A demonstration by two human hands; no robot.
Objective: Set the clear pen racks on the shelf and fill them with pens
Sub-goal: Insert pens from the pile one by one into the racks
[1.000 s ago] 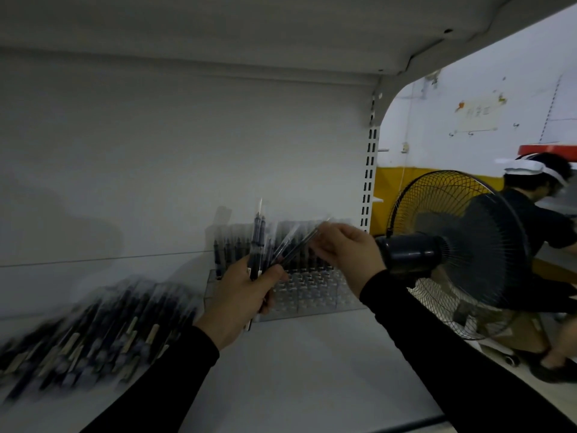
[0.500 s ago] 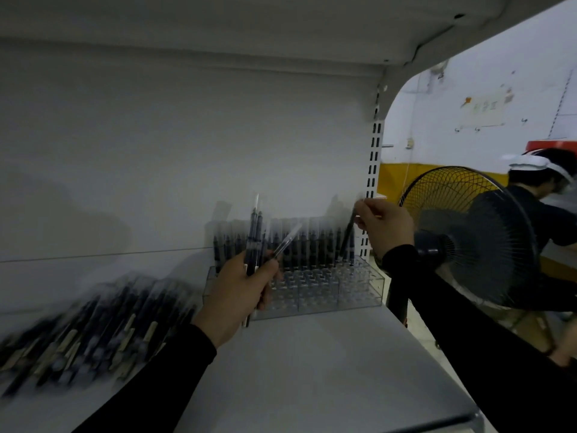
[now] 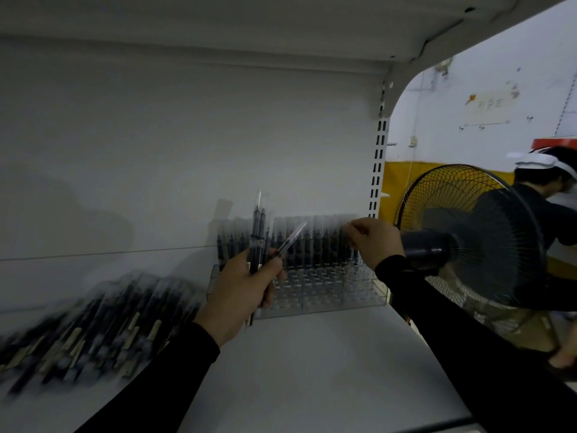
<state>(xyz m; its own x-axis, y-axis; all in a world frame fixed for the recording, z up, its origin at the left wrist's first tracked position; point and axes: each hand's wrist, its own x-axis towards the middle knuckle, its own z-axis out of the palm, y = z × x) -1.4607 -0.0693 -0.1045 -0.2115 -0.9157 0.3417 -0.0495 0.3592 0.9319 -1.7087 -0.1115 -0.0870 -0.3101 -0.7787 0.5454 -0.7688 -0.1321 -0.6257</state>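
1. Clear pen rack (image 3: 327, 292): transparent plastic with a grid of sockets, standing on the white shelf (image 3: 312, 370) at centre frame against the back panel. Its rear rows hold upright dark pens (image 3: 315, 245) with clear caps; front sockets show none.
2. Loose pens (image 3: 93, 332): dark, blurred heap lying at lower left of the frame on the shelf.
3. Left hand (image 3: 240, 295): grips a small bundle of pens (image 3: 259, 242), centre frame, in front of the rack.
4. Right hand (image 3: 374, 240): fingers pinched at the top of the rack's right-end pens; whether it holds one cannot be told.
5. Black fan (image 3: 468, 235): wire-grilled, at right.
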